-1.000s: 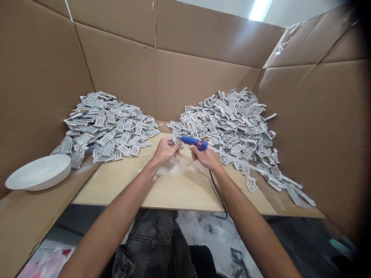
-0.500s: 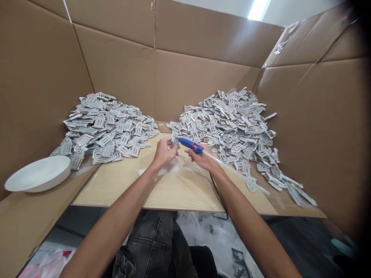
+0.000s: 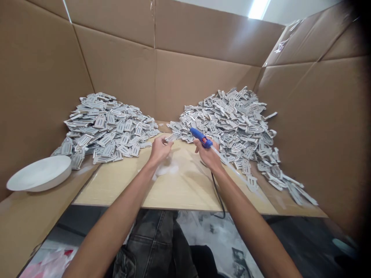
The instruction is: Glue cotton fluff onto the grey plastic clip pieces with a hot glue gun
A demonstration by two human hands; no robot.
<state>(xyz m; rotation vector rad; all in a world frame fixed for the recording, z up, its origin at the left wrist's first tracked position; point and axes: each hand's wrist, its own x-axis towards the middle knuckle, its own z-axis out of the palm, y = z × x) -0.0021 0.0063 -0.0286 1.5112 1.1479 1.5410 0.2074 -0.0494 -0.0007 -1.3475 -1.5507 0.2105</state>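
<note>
My left hand (image 3: 161, 150) pinches a small grey-white arched piece with slots (image 3: 173, 137) by its near end, above the yellowish board (image 3: 116, 189). Wrapped in my right hand (image 3: 207, 153) is a blue glue gun (image 3: 201, 137), its tip pointing up and left. A long clear glue stick (image 3: 232, 166) sticks out of the gun's back, and a black cord (image 3: 218, 199) hangs below the hand. The gun's tip is apart from the piece. Whitish residue (image 3: 169, 170) marks the board between the hands.
Heaps of similar slotted pieces lie on the left (image 3: 116, 123) and on the right (image 3: 232, 119). A white bowl (image 3: 40, 175) stands at the far left. Tall cardboard walls (image 3: 197, 81) enclose the back and sides. The board's front edge is close to my legs.
My hands have drawn apart: the left moved slightly left with the piece, now tilted flatter, and the right moved right with the glue gun. The gun's tip has left the piece.
</note>
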